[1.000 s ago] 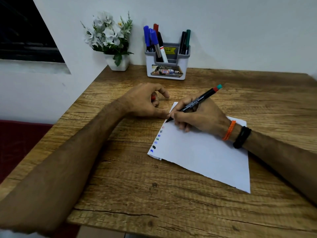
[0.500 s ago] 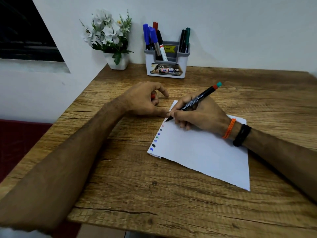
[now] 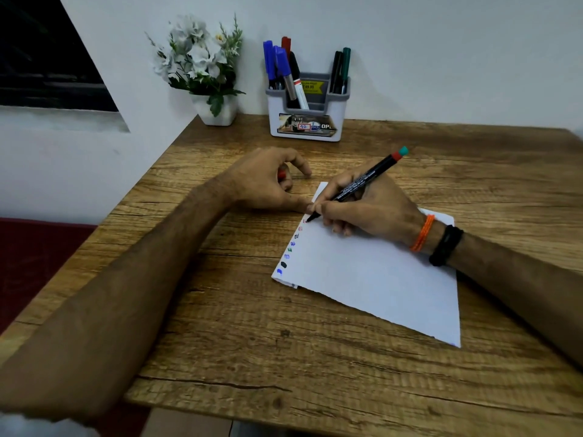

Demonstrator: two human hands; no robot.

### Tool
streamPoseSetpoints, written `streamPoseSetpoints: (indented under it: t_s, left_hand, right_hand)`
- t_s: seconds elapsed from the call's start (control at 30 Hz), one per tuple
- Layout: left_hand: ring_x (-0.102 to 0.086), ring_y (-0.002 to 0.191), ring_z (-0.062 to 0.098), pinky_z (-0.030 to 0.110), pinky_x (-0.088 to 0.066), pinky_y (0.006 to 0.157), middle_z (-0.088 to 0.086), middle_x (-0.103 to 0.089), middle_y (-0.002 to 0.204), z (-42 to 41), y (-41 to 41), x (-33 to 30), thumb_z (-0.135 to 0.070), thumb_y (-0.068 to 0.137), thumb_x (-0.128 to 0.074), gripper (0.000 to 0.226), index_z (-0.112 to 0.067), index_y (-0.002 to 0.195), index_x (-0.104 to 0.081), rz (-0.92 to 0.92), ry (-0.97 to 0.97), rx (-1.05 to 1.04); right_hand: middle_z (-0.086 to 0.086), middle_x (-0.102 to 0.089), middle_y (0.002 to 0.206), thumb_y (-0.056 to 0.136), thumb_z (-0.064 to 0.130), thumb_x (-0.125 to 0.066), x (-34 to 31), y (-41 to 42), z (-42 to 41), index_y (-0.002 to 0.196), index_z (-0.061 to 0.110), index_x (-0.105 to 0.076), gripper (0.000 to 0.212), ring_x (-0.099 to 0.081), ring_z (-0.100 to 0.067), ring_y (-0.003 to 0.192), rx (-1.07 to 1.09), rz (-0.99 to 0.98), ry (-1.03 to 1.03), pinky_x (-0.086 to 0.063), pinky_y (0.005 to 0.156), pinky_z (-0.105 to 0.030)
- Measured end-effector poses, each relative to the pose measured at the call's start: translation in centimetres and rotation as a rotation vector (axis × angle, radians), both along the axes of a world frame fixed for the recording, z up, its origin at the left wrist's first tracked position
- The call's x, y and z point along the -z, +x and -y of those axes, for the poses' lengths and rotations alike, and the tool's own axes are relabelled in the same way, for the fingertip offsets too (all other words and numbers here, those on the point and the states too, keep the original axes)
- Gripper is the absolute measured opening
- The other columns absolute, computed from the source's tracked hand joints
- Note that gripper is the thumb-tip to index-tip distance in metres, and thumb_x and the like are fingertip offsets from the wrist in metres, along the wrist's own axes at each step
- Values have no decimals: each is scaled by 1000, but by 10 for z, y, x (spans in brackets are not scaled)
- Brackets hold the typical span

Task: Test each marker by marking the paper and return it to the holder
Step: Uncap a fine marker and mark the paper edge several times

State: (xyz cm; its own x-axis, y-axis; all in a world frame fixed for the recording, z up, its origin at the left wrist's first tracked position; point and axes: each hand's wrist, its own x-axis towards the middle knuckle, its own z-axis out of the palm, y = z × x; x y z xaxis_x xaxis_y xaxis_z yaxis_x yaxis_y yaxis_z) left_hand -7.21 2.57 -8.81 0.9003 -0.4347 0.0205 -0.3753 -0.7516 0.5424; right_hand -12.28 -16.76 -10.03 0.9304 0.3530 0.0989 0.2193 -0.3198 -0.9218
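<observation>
My right hand (image 3: 369, 206) grips a black marker (image 3: 362, 181) just right of the frame's centre, fingers curled round the barrel near its tip. The tip touches the upper left edge of the white paper (image 3: 378, 279), and the barrel slants up and to the right, ending in a red band with a teal end. Down that same left edge of the paper runs a column of small test marks (image 3: 290, 247): red nearest the tip, then dark, green and blue ones toward the lower corner.

My left hand (image 3: 268, 187) rests on the wooden tabletop (image 3: 220, 326) just left of the paper, its fingers curled round a small red cap (image 3: 281, 175) that only peeks out between them. The thumb side of this hand touches my right hand at the paper's edge.

At the top centre of the frame, against the wall, stands the grey and white marker holder (image 3: 307, 121). Its left compartment holds blue, red and black markers (image 3: 280, 67), some leaning; its right compartment holds a black one and a green one (image 3: 342, 70), upright. To the holder's left sits a white pot of white flowers (image 3: 202, 64).

On my right wrist are an orange thread band (image 3: 422, 233) and a black band (image 3: 446, 246).
</observation>
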Motion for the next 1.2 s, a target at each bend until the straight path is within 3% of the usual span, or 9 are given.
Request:
streamPoseSetpoints:
  t_s: [0.43, 0.6, 0.7, 0.9, 0.97, 1.07, 1.2]
  left_hand:
    - [-54, 59, 6, 28, -49, 73, -8, -60, 66, 0, 0, 0, -46, 62, -83, 56, -29, 110, -60, -3, 7, -9]
    - [-54, 58, 5, 26, -49, 68, -8, -60, 66, 1, -1, -1, -49, 61, -83, 59, -28, 111, -59, -32, -2, -28]
    - [-51, 56, 1, 24, -42, 62, -7, -60, 68, -2, 1, -2, -41, 71, -80, 46, -27, 109, -60, -31, -65, -41]
    - [-62, 100, 6, 27, -48, 87, -6, -67, 103, -8, 3, -6, -17, 90, -65, 24, -21, 113, -59, -44, -259, -83]
    - [-64, 98, -2, 20, -47, 85, -9, -70, 101, -7, 1, -7, -6, 93, -57, 23, -16, 114, -56, -57, -320, -74]
    - [-64, 97, 7, 26, -53, 85, -1, -70, 105, -4, -3, -10, -1, 93, -54, 20, -10, 110, -61, 9, -332, -35]
    - [-63, 74, 1, 16, -53, 69, 11, -66, 95, 1, -8, -14, 2, 92, -56, 21, -2, 111, -66, 23, -436, 7]
  right_hand:
    - [-8, -68, 61, 84, -2, -66, 5, 6, 2, 80, 0, -71, 7, -61, -10, 45, 32, 5, 61, -46, 43, -18]
    - [-5, -67, 62, 89, -3, -64, 4, 10, 5, 86, -4, -70, 7, -59, -10, 47, 21, -20, 189, -44, 43, -16]
    - [-6, -67, 63, 88, -1, -64, -1, 12, 5, 84, 2, -66, 6, -59, -11, 48, 37, -73, 313, -45, 43, -18]
    - [-7, -73, 76, 89, 11, -67, -13, 15, 12, 84, 11, -67, 5, -63, -13, 56, 78, -55, 340, -46, 50, -21]
    - [-8, -75, 79, 91, 13, -64, -14, 17, 14, 85, 14, -69, 8, -64, -14, 57, 85, -78, 361, -46, 50, -21]
    - [-11, -76, 87, 93, 14, -56, -15, 18, 20, 90, 15, -73, 17, -65, -13, 59, 51, -116, 419, -47, 51, -20]
    - [-15, -76, 93, 82, 21, -52, -17, 20, 26, 94, 13, -75, 27, -65, -14, 58, 21, -140, 482, -47, 52, -20]
